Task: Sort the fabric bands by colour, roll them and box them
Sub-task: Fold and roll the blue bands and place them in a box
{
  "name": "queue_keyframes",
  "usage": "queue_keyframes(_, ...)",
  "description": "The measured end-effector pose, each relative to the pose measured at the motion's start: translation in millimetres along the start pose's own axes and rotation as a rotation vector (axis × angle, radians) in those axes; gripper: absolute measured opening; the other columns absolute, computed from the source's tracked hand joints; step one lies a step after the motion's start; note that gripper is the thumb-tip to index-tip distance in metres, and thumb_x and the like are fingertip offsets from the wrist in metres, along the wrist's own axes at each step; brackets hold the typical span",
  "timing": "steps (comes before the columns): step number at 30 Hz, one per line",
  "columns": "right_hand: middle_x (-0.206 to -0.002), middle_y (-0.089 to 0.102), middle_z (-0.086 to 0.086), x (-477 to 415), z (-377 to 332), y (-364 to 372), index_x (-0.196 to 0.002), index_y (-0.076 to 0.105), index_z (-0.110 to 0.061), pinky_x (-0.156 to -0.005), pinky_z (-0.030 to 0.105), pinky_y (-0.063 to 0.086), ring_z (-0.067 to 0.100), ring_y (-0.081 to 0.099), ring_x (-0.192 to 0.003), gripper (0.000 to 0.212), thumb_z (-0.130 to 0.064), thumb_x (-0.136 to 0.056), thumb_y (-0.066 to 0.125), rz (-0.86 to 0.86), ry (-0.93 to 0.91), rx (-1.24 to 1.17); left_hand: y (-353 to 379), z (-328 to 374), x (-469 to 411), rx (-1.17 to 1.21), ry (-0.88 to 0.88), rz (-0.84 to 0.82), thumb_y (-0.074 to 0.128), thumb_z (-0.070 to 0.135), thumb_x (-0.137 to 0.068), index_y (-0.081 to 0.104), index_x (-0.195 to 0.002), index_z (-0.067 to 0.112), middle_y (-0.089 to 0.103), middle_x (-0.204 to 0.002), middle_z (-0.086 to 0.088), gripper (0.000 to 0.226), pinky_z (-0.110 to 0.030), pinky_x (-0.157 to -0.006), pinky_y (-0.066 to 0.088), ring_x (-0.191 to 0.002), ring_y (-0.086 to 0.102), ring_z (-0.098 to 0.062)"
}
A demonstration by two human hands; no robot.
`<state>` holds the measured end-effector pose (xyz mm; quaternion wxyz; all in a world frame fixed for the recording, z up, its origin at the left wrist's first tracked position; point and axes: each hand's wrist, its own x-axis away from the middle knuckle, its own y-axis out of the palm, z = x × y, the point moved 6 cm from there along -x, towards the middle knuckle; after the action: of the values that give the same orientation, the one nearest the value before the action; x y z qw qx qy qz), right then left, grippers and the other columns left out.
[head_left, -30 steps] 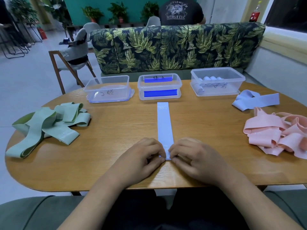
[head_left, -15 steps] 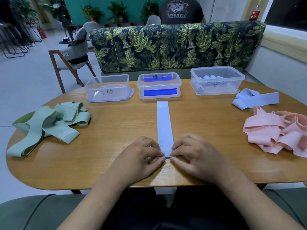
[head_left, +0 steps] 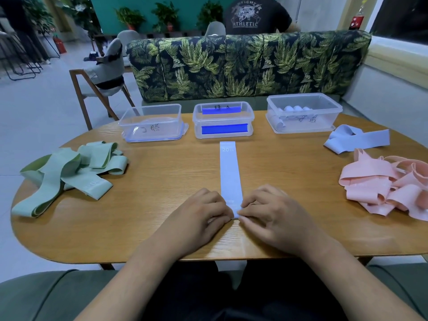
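A pale blue fabric band lies flat and straight on the wooden table, running away from me toward the boxes. My left hand and my right hand pinch its near end with curled fingers, one on each side. Green bands lie heaped at the left. Pink bands are piled at the right, with another pale blue band behind them. Three clear boxes stand at the back: the left box, the middle box and the right box holding pale blue rolls.
A leaf-patterned sofa back rises right behind the boxes. A wooden chair stands at the far left corner. A person in a dark shirt sits beyond the sofa. The table's near edge is just below my wrists.
Both hands have crept slightly forward along the band's near end, keeping their pinch. The band's visible length looks a little shorter.
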<state>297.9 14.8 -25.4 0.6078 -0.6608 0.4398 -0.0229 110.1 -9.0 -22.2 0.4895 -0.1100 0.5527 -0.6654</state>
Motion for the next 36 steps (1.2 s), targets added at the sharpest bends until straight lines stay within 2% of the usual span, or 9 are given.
queue_keyframes(4,-0.113,0.069,-0.014,-0.9,-6.3,-3.5,-0.108,0.078,-0.027,-0.087,0.032,0.049,0.014,0.061,-0.103,0.015,-0.034,-0.099,0.069,0.018,-0.051,-0.012,-1.0,-0.7,0.4,0.012,-0.017,-0.004,0.063,0.033,-0.107,0.076,-0.11,0.031,0.058,-0.102,0.017,0.013,-0.03,-0.092,0.046,-0.102,0.055,-0.013)
queue_keyframes(7,-0.107,0.069,-0.011,-0.5,-10.1,-2.2,-0.105,0.08,-0.023,-0.085,0.034,0.051,0.015,0.061,-0.097,0.012,-0.025,-0.1,0.069,-0.006,-0.126,-0.057,-1.5,-1.7,0.2,0.022,-0.028,-0.002,0.065,0.034,-0.105,0.077,-0.111,0.033,0.057,-0.102,0.019,0.013,-0.027,-0.092,0.045,-0.102,0.054,-0.011)
queue_keyframes(12,-0.102,0.069,-0.017,-1.9,-7.3,-2.6,-0.106,0.082,-0.029,-0.085,0.033,0.049,0.013,0.06,-0.095,0.015,-0.029,-0.1,0.068,-0.001,-0.067,-0.067,-2.2,-3.5,1.4,0.002,-0.056,0.034,0.067,0.036,-0.104,0.079,-0.113,0.034,0.057,-0.1,0.018,0.015,-0.027,-0.089,0.046,-0.1,0.053,-0.011)
queue_keyframes(16,-0.102,0.068,-0.017,-3.3,-2.8,1.0,-0.114,0.08,-0.031,-0.086,0.034,0.05,0.014,0.056,-0.098,0.021,-0.033,-0.103,0.063,-0.013,-0.025,-0.075,-1.6,-4.6,2.1,-0.04,-0.101,0.041,0.062,0.041,-0.105,0.077,-0.119,0.039,0.054,-0.099,0.016,0.021,-0.026,-0.086,0.045,-0.099,0.051,-0.011)
queue_keyframes(20,-0.103,0.065,-0.014,-4.7,-0.8,2.5,-0.116,0.08,-0.03,-0.088,0.035,0.05,0.015,0.055,-0.099,0.022,-0.033,-0.102,0.062,-0.015,0.003,-0.057,0.5,-5.4,1.4,-0.079,-0.125,0.03,0.059,0.039,-0.106,0.076,-0.122,0.036,0.054,-0.101,0.013,0.023,-0.026,-0.088,0.044,-0.1,0.05,-0.011)
queue_keyframes(25,-0.099,0.063,-0.015,-6.1,-0.8,1.8,-0.113,0.08,-0.029,-0.085,0.032,0.049,0.013,0.054,-0.097,0.023,-0.035,-0.104,0.06,-0.027,0.004,-0.063,0.9,-7.2,0.8,-0.069,-0.122,0.024,0.061,0.033,-0.106,0.077,-0.119,0.031,0.06,-0.119,0.014,0.021,-0.015,-0.097,0.038,-0.114,0.053,-0.007)
queue_keyframes(32,-0.093,0.061,-0.012,-5.1,-4.0,-1.4,-0.109,0.08,-0.026,-0.079,0.029,0.046,0.014,0.052,-0.088,0.017,-0.029,-0.104,0.064,-0.008,-0.04,-0.069,2.0,-10.3,0.2,-0.018,-0.149,0.01,0.062,0.031,-0.105,0.079,-0.117,0.029,0.065,-0.115,0.019,0.021,-0.027,-0.093,0.048,-0.106,0.059,-0.003)
queue_keyframes(36,-0.094,0.064,-0.011,-4.4,-5.0,-3.7,-0.105,0.078,-0.023,-0.079,0.032,0.048,0.014,0.056,-0.089,0.015,-0.027,-0.104,0.064,-0.007,-0.035,-0.083,1.7,-10.8,-0.8,-0.003,-0.153,0.005,0.063,0.032,-0.104,0.079,-0.116,0.031,0.065,-0.113,0.019,0.02,-0.027,-0.092,0.049,-0.104,0.059,-0.002)
